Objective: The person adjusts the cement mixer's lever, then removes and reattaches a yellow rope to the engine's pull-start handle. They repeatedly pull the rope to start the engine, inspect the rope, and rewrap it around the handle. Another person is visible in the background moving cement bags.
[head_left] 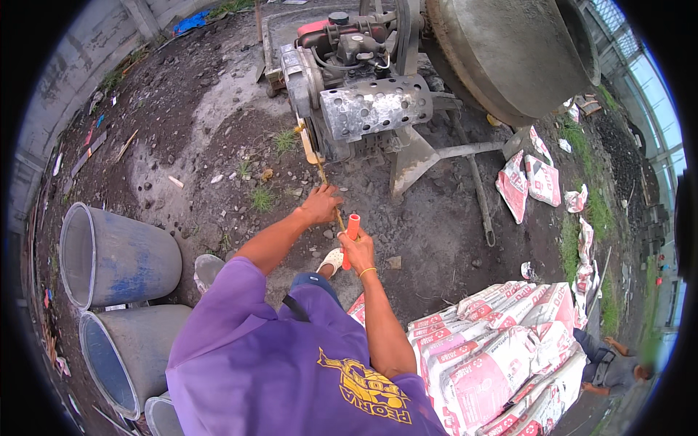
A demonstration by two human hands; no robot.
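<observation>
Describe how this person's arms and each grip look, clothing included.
Purple sleeves end above bare forearms. The left grip and right grip are both ungloved. A thin yellowish band circles the right wrist; no watch or band shows on the left.

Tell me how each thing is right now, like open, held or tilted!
Left hand: closed around the yellowish rope
Right hand: gripping the orange tube
Rope: strung between engine and hands
Engine: running or stopped, can't tell
Concrete mixer drum: tilted, gray-coated
Gray barrels: open-mouthed
Paper sacks: piled, wrinkled
White clog: worn on a foot
</observation>
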